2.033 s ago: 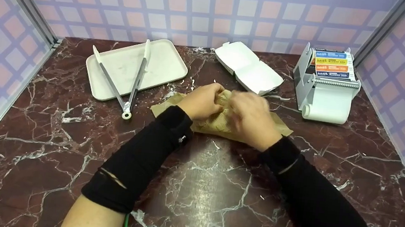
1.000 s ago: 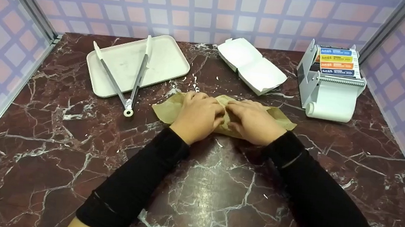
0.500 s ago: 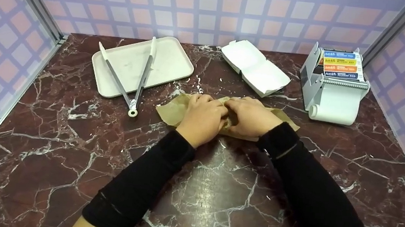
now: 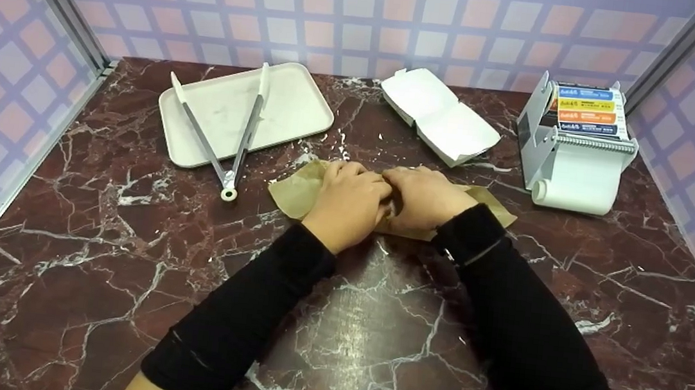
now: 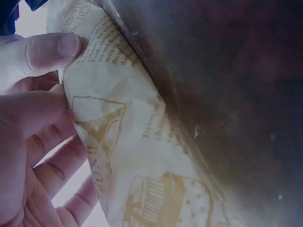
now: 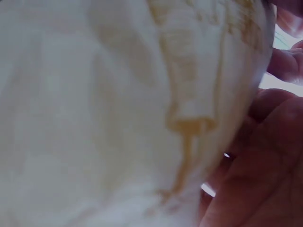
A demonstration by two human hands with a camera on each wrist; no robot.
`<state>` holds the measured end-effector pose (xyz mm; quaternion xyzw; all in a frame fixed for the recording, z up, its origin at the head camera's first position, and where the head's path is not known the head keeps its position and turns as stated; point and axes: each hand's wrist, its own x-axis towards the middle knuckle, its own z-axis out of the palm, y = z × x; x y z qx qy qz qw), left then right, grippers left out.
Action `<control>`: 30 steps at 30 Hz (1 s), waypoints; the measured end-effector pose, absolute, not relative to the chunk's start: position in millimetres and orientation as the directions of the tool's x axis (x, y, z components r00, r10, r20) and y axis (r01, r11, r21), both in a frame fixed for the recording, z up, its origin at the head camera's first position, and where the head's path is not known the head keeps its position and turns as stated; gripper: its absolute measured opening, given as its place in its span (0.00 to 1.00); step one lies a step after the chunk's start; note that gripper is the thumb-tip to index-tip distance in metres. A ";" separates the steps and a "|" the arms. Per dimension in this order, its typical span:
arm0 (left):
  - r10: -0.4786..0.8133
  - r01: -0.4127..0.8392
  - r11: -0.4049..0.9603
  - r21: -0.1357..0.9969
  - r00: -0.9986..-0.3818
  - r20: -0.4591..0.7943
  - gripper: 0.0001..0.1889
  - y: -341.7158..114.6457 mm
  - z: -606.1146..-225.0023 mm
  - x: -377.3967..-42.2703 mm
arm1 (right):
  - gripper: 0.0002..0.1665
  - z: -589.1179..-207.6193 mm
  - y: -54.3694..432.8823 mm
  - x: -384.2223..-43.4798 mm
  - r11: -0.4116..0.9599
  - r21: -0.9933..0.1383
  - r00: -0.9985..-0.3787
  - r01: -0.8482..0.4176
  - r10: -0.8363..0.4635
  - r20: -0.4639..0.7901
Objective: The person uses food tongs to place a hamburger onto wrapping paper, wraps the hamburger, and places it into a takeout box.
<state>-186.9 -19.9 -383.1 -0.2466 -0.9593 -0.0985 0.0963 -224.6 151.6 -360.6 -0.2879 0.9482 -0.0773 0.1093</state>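
Note:
A sheet of brown printed wrapping paper (image 4: 293, 190) lies bunched at the middle of the table, its flat corners sticking out left and right. My left hand (image 4: 350, 200) grips its left part; in the left wrist view the thumb presses on the printed paper (image 5: 118, 113) while the fingers curl behind it. Close beside it, my right hand (image 4: 428, 197) holds the right part, fingers bent over the top. Up close in the right wrist view, the paper (image 6: 118, 109) bulges, with the fingers along its edge. Whatever may be inside the wrap is hidden.
At the back left, metal tongs (image 4: 230, 176) with white tips lie spread across a cream tray (image 4: 299, 106). An opened white paper box (image 4: 458, 129) is behind the hands. A roll dispenser (image 4: 585, 149) stands at the right. White crumbs (image 4: 341, 143) dot the dark marbled table.
Two seconds ago the right hand was blurred and moving above the paper. Both hands have since settled over it, and the right hand has turned slightly inward.

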 end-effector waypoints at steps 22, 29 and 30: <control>0.452 0.410 0.880 0.239 -0.878 -0.159 0.48 -67.6 -384.2 -208.2 | 0.68 -372.7 143.3 -223.7 0.876 -0.104 -0.833 -0.470 -0.480 -0.277; 0.360 0.265 0.893 0.365 -0.906 -0.222 0.52 -102.2 -383.8 -217.2 | 0.67 -377.4 146.2 -225.4 0.870 -0.151 -0.828 -0.469 -0.493 -0.267; 0.333 0.233 0.897 0.377 -0.916 -0.225 0.52 -106.8 -383.8 -218.2 | 0.67 -377.9 146.8 -225.4 0.867 -0.161 -0.828 -0.472 -0.498 -0.256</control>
